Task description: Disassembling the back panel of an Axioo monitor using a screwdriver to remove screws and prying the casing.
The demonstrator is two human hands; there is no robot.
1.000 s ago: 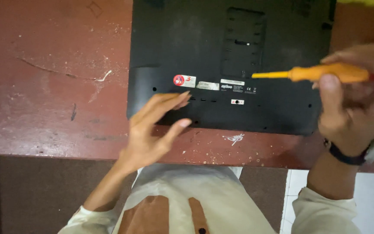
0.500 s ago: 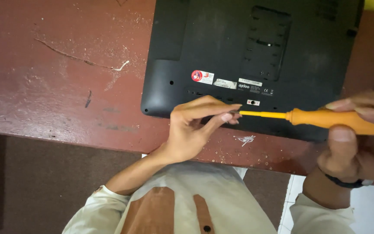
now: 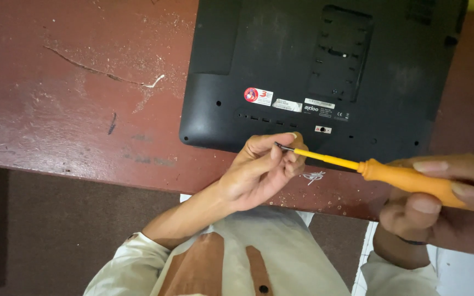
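Right hand in a closed grip round orange screwdriver; left hand pinching its tip, near black laptop lying underside-up on red desk.

Single head-worn view looks steeply down, close over the table.

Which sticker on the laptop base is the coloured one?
The leftmost sticker, red and white, with a round mark; the other stickers to its right are plain pale strips.
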